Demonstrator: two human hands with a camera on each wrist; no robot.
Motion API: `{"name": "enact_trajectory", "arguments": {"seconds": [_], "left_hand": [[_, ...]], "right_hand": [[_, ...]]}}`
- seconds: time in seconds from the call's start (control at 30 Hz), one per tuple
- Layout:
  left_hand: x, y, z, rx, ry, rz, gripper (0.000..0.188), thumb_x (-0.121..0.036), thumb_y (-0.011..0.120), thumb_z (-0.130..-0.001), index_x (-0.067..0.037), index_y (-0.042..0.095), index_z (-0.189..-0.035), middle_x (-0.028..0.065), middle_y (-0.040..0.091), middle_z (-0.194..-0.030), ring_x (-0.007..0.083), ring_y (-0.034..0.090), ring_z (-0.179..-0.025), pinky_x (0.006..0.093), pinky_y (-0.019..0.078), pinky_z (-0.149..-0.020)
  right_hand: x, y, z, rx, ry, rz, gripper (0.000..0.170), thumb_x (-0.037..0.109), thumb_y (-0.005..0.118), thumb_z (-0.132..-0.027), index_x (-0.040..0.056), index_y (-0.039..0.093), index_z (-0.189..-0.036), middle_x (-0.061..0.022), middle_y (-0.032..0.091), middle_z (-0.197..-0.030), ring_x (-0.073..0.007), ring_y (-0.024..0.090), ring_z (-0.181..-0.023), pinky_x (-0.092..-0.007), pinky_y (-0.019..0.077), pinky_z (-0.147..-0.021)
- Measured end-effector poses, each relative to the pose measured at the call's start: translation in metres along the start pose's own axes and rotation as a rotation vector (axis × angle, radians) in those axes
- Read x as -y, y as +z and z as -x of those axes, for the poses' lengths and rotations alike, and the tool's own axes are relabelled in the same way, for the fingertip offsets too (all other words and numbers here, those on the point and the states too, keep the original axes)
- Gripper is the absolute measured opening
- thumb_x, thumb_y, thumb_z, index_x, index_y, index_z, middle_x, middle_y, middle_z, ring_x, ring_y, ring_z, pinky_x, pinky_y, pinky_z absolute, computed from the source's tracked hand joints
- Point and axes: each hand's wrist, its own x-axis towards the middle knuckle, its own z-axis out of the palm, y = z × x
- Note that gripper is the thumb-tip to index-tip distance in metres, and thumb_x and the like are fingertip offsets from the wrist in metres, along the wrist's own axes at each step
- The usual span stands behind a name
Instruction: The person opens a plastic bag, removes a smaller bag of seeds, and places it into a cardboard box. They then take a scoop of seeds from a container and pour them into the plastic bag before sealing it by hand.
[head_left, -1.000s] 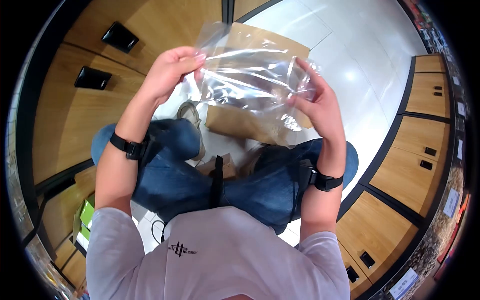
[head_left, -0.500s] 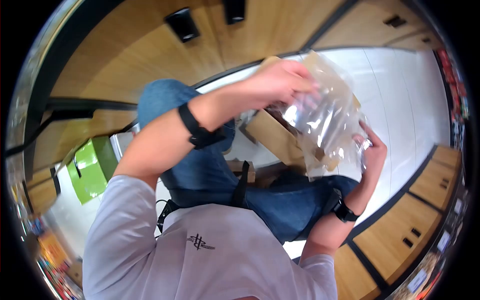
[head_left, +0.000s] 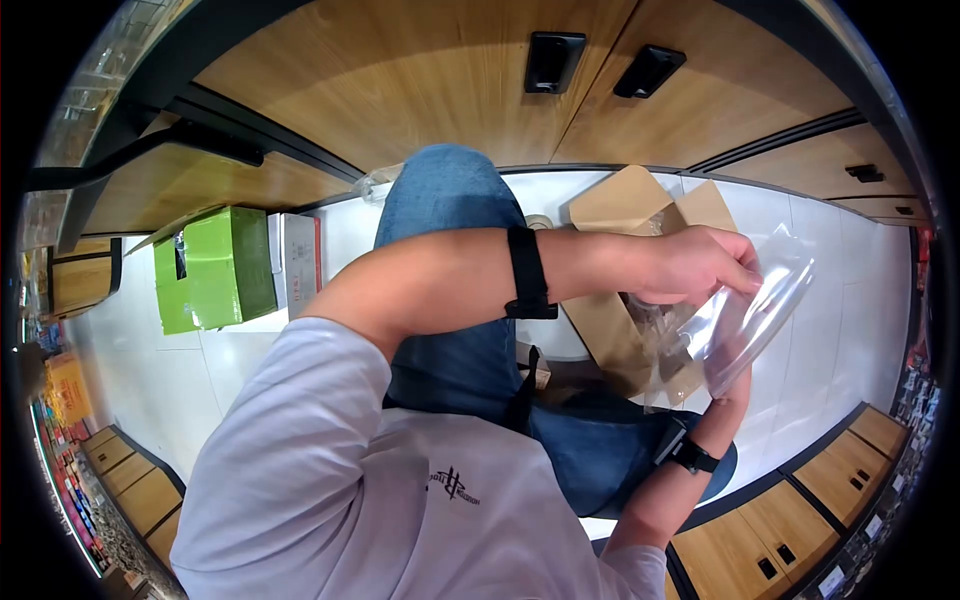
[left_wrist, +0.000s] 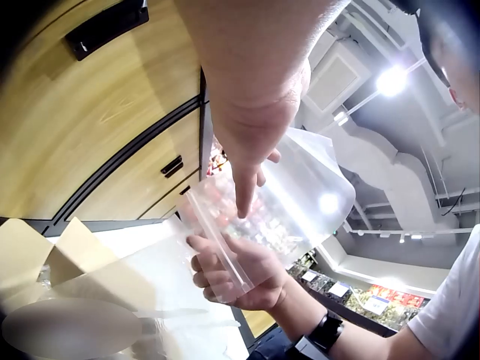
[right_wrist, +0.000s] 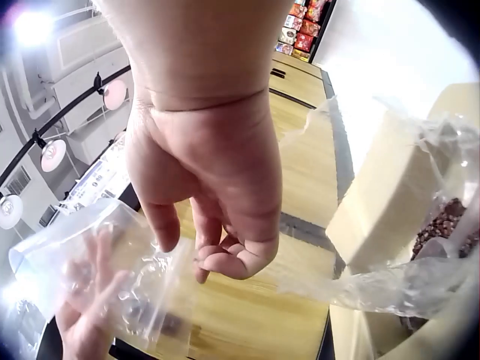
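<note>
A clear plastic zip bag (head_left: pixel 775 300) stretches between the two hands, above the right knee. My left hand (head_left: pixel 690 268) reaches across from the left and pinches its upper edge. My right hand (right_wrist: pixel 214 180) is at the zip end, its fingers curled and thumb at the film; in the head view it is mostly hidden behind the bag. The left wrist view shows the zip strip (left_wrist: pixel 217 240) crossing in front of the right palm. Below the hands, an open cardboard box (head_left: pixel 616 205) holds loose clear film (right_wrist: pixel 390 289) and small dark red pieces (right_wrist: pixel 444 223).
Wooden cabinets (head_left: pixel 430 80) with black handles (head_left: pixel 555 62) line the far side. A green box (head_left: pixel 205 270) and a white-and-red box (head_left: pixel 297 260) stand on the floor at left. The bent left knee (head_left: pixel 447 190) lies beside the cardboard box.
The view has turned left, bringing the green box in. The bag, stretched wide before, is now tilted on the right; the left hand has moved across to its upper edge.
</note>
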Motion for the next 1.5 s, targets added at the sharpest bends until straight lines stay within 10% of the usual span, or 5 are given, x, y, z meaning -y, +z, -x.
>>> {"name": "enact_trajectory", "arguments": {"seconds": [0.33,0.5,0.73,0.97,1.5], "left_hand": [[-0.03,0.003,0.015,0.165,0.053,0.016,0.016,-0.011,0.044,-0.103,0.001,0.045,-0.112,0.0301,0.053,-0.133,0.0394,0.053,-0.126,0.0517,0.0436,-0.108],[-0.031,-0.009,0.01,0.164,0.115,-0.059,0.011,-0.013,0.042,-0.103,-0.003,0.046,-0.102,0.0333,0.048,-0.136,0.0459,0.044,-0.133,0.057,0.0412,-0.109],[-0.027,-0.012,0.005,0.111,0.145,-0.147,0.013,-0.014,0.043,-0.103,-0.005,0.047,-0.096,0.0339,0.049,-0.133,0.0487,0.043,-0.132,0.0642,0.0385,-0.108],[-0.018,-0.016,-0.002,0.068,0.078,-0.174,0.011,-0.016,0.046,-0.102,-0.006,0.049,-0.099,0.0313,0.051,-0.133,0.0467,0.043,-0.133,0.0631,0.0402,-0.106],[-0.006,-0.023,-0.011,0.07,0.025,-0.176,0.032,-0.017,0.044,-0.103,-0.001,0.047,-0.13,0.0246,0.052,-0.136,0.0448,0.044,-0.133,0.0602,0.039,-0.108]], "right_hand": [[0.041,0.047,0.013,-0.068,-0.086,-0.238,0.053,0.034,0.049,-0.102,-0.0004,0.042,-0.142,-0.0127,0.059,-0.123,-0.0229,0.061,-0.105,-0.0355,0.0518,-0.089],[0.041,0.041,0.009,-0.299,-0.424,-0.442,0.022,0.019,0.051,-0.102,0.0009,0.059,-0.112,-0.0065,0.067,-0.097,-0.0143,0.065,-0.078,-0.0282,0.0545,-0.068],[0.053,0.028,0.04,-0.169,-0.442,-0.676,0.023,0.027,0.053,-0.101,0.0055,0.059,-0.109,-0.0031,0.063,-0.085,-0.0099,0.058,-0.065,-0.0228,0.047,-0.055],[0.05,0.015,0.05,-0.135,-0.446,-0.864,0.054,0.048,0.038,-0.102,-0.0005,0.057,-0.114,-0.0214,0.065,-0.092,-0.0285,0.062,-0.069,-0.037,0.0509,-0.06],[0.048,0.023,0.066,0.084,-0.486,-0.843,0.025,0.022,0.054,-0.102,-0.0007,0.062,-0.109,-0.0098,0.07,-0.096,-0.0184,0.07,-0.083,-0.032,0.0591,-0.074]]}}
